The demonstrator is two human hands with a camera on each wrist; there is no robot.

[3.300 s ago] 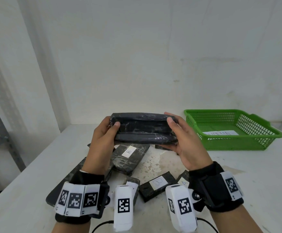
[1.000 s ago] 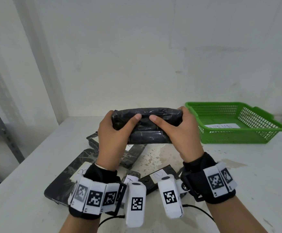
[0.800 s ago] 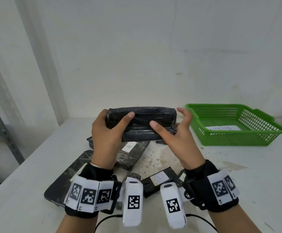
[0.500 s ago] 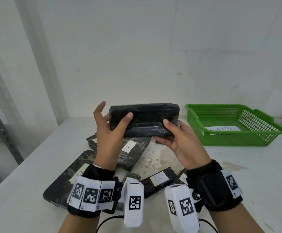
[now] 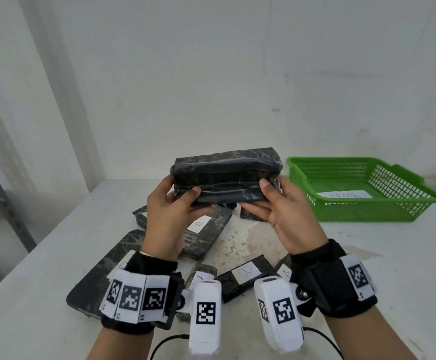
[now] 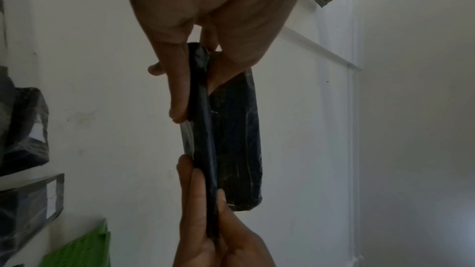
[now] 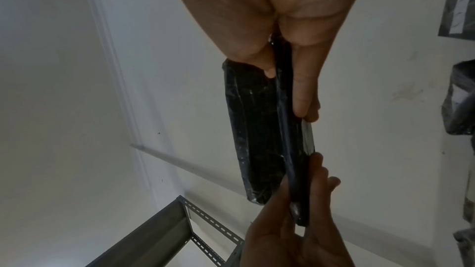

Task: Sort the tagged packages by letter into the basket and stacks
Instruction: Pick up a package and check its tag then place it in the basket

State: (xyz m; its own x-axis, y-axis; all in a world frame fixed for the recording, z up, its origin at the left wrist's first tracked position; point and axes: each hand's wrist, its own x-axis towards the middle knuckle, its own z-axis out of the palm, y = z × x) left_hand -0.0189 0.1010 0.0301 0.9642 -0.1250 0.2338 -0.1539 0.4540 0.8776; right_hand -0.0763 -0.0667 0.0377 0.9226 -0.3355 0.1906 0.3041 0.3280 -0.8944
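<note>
Both hands up, holding one black-wrapped package in the air over the table.

From the left: a big flat package (image 5: 100, 271) lies by the table (image 5: 30, 281) edge, half under the left wrist. The left hand (image 5: 168, 216) pinches the held package (image 5: 227, 175) at its left end, thumb on the near face, fingers tucked behind. No tag shows on it from any view, so can't tell its letter. Under it on the table sit a package tagged B (image 5: 206, 229), then smaller tagged ones (image 5: 245, 276) closer in. The right hand (image 5: 289, 216) grips the right end the same way, thumb in front, fingers underneath. Far right, the green basket (image 5: 367, 211) stands well apart, a paper sheet (image 5: 341, 194) lying in it.
</note>
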